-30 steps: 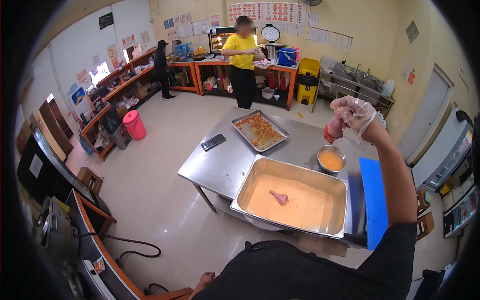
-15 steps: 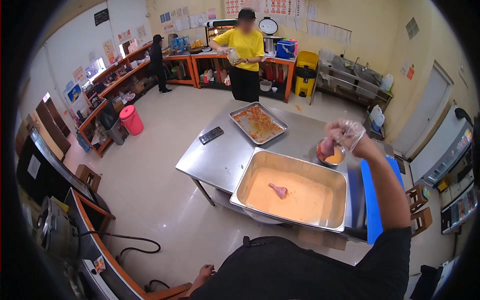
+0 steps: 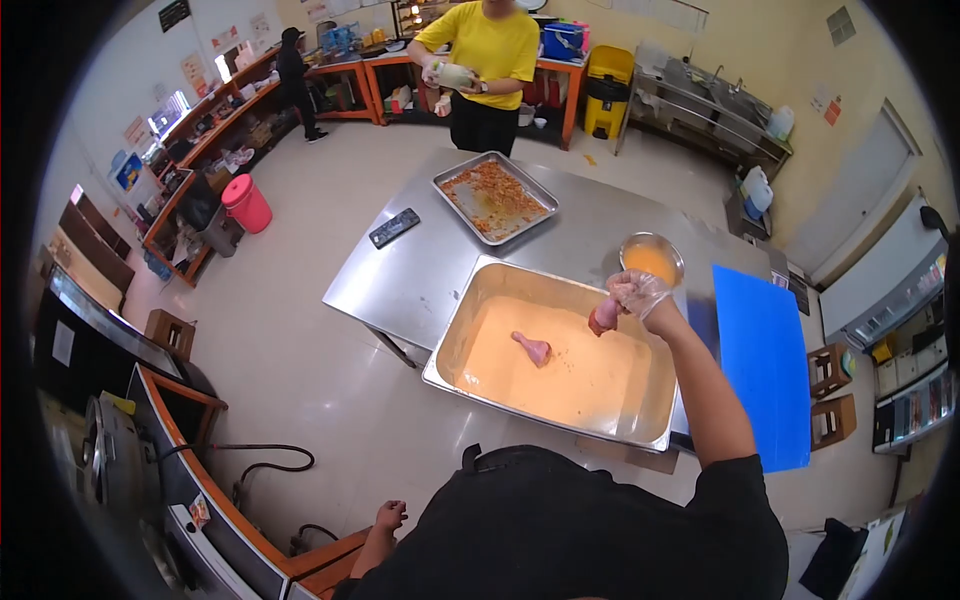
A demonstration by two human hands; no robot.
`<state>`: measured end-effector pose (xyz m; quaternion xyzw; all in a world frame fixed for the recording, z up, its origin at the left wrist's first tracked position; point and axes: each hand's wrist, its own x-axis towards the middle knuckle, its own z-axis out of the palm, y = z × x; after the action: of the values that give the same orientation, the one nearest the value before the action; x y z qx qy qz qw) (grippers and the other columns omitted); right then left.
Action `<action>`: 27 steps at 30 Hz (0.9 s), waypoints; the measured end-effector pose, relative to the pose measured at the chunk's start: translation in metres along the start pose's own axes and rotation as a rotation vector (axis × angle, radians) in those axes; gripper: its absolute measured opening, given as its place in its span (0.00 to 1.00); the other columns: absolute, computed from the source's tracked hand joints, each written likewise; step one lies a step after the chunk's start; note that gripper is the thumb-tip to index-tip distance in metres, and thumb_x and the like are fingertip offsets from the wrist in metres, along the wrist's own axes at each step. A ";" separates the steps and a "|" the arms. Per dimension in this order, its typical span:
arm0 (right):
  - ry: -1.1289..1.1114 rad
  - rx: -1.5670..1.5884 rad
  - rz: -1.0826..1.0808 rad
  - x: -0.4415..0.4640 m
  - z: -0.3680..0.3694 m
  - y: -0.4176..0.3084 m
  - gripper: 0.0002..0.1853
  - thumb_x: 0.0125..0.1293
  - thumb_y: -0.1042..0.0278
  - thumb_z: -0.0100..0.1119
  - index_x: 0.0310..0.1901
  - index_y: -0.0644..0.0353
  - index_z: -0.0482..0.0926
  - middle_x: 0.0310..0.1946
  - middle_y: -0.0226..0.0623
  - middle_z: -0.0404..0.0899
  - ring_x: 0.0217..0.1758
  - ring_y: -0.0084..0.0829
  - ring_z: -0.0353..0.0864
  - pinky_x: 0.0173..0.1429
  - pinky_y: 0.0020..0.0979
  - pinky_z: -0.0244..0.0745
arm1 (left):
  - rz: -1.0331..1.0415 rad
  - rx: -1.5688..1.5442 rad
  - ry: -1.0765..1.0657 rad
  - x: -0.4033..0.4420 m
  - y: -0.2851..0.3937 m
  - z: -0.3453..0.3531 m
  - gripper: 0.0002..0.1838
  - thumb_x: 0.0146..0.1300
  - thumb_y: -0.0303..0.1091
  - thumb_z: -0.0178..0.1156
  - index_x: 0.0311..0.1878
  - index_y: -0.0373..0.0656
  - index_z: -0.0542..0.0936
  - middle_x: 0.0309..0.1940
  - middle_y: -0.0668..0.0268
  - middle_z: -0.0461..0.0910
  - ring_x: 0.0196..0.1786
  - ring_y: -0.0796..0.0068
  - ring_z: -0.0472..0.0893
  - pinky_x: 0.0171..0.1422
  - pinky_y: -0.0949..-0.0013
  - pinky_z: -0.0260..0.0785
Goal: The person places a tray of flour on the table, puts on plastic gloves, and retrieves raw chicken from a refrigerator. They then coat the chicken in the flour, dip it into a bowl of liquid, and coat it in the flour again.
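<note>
1. Room: tiled kitchen floor, steel table (image 3: 420,270) in the middle. A co-worker in a yellow shirt (image 3: 487,50) is on the far side, holding a pale bundle (image 3: 456,77).

2. Table layout: large metal pan (image 3: 550,290) nearest the wearer, with a layer of pale orange powder (image 3: 590,385) in it. Crumb-littered tray (image 3: 527,224) behind, dark handheld device (image 3: 395,228) left of that. Steel bowl (image 3: 645,240) with orange liquid (image 3: 650,262) just beyond the pan's far rim; blue board (image 3: 762,365) off to the right.

3. Right hand (image 3: 640,294): clear plastic glove, fingers closed around the held drumstick (image 3: 603,316). The meat hangs thick end down over the pan's far right part (looks clear of the powder, gap unreadable from here).

4. Second drumstick (image 3: 532,348): lying on the powder near the pan's middle, nothing touching it.

5. Left hand (image 3: 392,515): bare, low beside the body, well apart from the table. Fingers look loosely curled, no object visible; too small to tell how tight.

6. Step in hand, my read: one drumstick being carried over the powder, bowl side of the pan. From this pose, a move calls for a firm grip (wet meat, thin glove, probably slippery) and clearance from the pan rim and the other piece.
</note>
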<state>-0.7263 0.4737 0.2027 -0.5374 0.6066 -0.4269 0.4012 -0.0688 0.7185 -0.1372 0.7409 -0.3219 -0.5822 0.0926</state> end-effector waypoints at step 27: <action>0.661 0.363 0.353 0.031 0.134 0.089 0.07 0.62 0.73 0.53 0.26 0.59 0.73 0.21 0.30 0.73 0.20 0.20 0.67 0.24 0.23 0.60 | 0.095 -0.031 0.056 0.188 0.128 -0.288 0.18 0.64 0.42 0.57 0.51 0.40 0.72 0.38 0.63 0.78 0.37 0.67 0.82 0.28 0.71 0.68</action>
<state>-0.6305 0.4361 0.0751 -0.1797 0.7004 -0.6013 0.3399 0.1710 0.4408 -0.1351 0.7393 -0.3450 -0.5610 0.1406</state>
